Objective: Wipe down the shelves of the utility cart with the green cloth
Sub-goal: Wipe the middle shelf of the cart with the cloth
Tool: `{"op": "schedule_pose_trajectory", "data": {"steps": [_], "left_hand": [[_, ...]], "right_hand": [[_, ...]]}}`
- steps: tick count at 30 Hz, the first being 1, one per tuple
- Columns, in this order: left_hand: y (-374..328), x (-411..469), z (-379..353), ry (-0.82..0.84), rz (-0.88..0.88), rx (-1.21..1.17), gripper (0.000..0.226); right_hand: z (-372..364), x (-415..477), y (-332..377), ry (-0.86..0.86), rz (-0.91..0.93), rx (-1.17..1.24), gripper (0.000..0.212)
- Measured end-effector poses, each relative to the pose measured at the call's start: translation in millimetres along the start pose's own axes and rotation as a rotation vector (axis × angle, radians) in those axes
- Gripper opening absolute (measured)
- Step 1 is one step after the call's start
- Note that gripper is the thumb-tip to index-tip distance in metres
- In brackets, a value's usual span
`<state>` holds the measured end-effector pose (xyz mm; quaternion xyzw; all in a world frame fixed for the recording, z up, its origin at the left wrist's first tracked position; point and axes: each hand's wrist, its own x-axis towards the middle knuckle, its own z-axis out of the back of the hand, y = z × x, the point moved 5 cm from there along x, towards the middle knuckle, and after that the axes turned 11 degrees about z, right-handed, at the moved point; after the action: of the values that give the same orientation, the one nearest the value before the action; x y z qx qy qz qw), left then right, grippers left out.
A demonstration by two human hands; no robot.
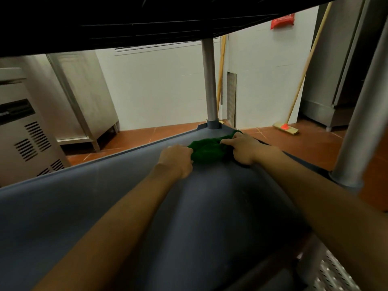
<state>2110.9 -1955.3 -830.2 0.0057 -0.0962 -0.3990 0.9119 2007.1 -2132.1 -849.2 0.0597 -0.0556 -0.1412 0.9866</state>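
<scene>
1. At the far corner of the utility cart's grey shelf (105, 206), just before the base of the far post (209, 80): the green cloth (206, 149), bunched, lying on the shelf surface between the two hands.
2. Gripped at its left edge by the left hand (177, 160), fingers curled round the fabric; knuckles up; forearm stretched across the shelf.
3. Gripped at its right side by the right hand (241, 149), fingers curled into the folds; heel of the hand near the shelf's right rim.
4. Overhead, the dark underside of the upper shelf (147, 17); at right, close to the camera, a second grey post (361, 101).
5. Beyond the cart, on red floor tiles (294, 148): a vented steel machine (25, 133) at left; a broom (286, 128) leaning at right.
</scene>
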Motion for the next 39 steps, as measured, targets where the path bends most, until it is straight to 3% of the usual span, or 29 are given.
{"op": "schedule_pose_trajectory", "data": {"steps": [15, 30, 35, 39], "left_hand": [[-10, -96, 21, 0.122, -0.062, -0.004, 0.027], [-7, -204, 44, 0.14, -0.243, -0.035, 0.033], [0, -238, 54, 0.167, -0.277, -0.083, 0.024], [7, -265, 62, 0.177, -0.276, -0.107, 0.029]], "right_hand": [[11, -103, 41, 0.005, 0.032, -0.006, 0.048], [29, -198, 77, -0.042, 0.072, 0.191, 0.034], [36, -221, 90, -0.001, 0.102, 0.257, 0.03], [44, -227, 100, 0.123, 0.12, 0.367, 0.019]]}}
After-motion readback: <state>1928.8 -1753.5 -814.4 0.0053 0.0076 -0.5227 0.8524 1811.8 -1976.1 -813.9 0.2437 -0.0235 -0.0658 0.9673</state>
